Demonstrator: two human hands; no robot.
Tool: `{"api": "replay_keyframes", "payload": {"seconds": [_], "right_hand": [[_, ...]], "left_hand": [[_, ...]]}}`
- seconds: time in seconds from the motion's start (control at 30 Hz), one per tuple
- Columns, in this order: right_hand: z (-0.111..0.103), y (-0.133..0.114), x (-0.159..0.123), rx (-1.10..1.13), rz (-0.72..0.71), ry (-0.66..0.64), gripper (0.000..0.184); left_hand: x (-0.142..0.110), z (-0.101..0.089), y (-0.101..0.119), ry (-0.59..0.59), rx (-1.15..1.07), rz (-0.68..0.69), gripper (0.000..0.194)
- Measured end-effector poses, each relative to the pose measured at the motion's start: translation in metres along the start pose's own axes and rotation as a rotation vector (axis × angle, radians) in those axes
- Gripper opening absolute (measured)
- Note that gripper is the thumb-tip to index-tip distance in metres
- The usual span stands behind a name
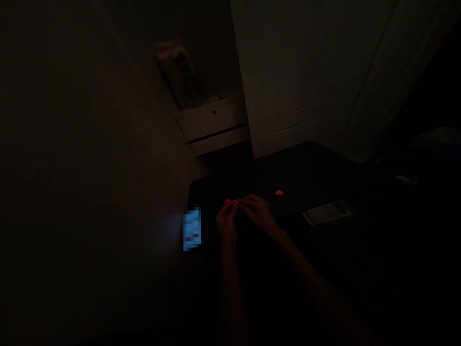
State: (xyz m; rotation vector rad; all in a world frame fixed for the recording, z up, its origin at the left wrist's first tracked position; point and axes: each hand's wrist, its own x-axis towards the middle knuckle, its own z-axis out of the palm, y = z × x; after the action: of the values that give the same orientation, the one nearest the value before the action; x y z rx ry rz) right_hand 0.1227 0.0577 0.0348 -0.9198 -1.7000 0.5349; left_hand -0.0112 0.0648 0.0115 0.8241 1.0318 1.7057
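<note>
In very dim light, my left hand (226,221) and my right hand (255,207) meet over a dark table (298,163). The fingertips of both are pinched together around a small reddish piece (236,202), too small and dark to name. Just beyond my left fingertips shows a bright red-orange bit (227,202); I cannot tell whether it joins the piece in my fingers. Another small red-orange lump (279,192) lies on the table, to the right of my right hand and apart from it.
A lit, blurred screen (192,229) glows at the table's left edge, by the wall (108,192). A flat printed packet or booklet (329,212) lies to the right. Behind are a pale door-like panel (302,72) and a drawer unit (216,122) with a colourful bag-like item (178,72).
</note>
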Motion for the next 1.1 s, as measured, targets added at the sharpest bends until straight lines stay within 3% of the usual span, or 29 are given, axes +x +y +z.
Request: {"api": "replay_keyframes", "payload": {"seconds": [0.23,0.43,0.93,1.1], "right_hand": [[0.016,0.0,-0.008,-0.078,0.011,0.004,0.037],[0.029,0.001,-0.013,-0.062,0.015,0.027,0.041],[0.03,-0.007,-0.009,-0.024,0.063,0.062,0.041],[0.027,-0.004,-0.01,-0.052,0.055,-0.003,0.045]], "left_hand": [[0.004,0.0,-0.004,0.093,0.004,-0.001,0.039],[0.004,-0.001,-0.003,0.098,0.013,0.034,0.037],[0.005,0.0,-0.005,0.121,0.057,0.089,0.03],[-0.001,0.003,-0.002,0.133,0.056,0.094,0.029]]}}
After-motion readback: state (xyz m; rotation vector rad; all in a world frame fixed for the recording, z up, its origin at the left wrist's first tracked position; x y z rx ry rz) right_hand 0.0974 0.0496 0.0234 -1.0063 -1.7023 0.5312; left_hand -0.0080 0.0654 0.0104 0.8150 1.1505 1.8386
